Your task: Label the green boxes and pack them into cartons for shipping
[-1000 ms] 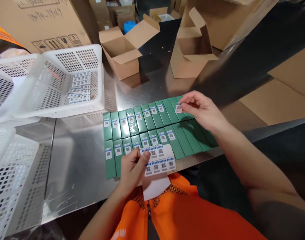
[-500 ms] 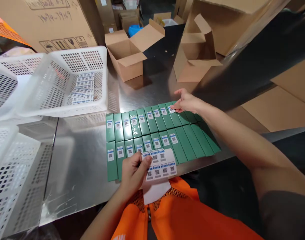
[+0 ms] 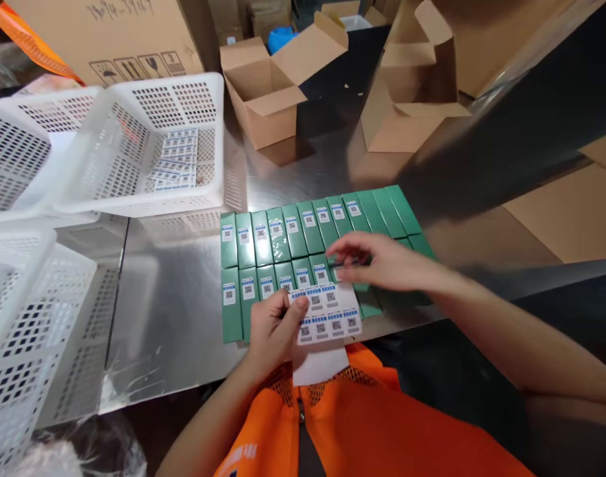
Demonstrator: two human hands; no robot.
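Observation:
Two rows of narrow green boxes [image 3: 394, 211] lie side by side on the metal table. White labels with a blue band and a square code sit on many of them; several at the right end are bare. My left hand [image 3: 273, 326] pinches a sheet of labels [image 3: 336, 324] at its left edge, over the near row. A strip of blank backing paper hangs below the sheet. Above the near row, just past the sheet's top right corner, is my right hand [image 3: 382, 260], its thumb and fingers apart with nothing visible between them. It hides part of the boxes beneath.
White plastic baskets [image 3: 148, 202] stand at the left, one with label sheets [image 3: 176, 159] inside. Two open cardboard boxes [image 3: 275, 126] [image 3: 389, 132] stand behind the green rows. A large carton [image 3: 118, 33] is at the back left. The table's near edge runs before my orange vest.
My right hand has come back from the far row's label toward the sheet, leaving that label on the box. My left hand still holds the sheet. The view has shifted slightly.

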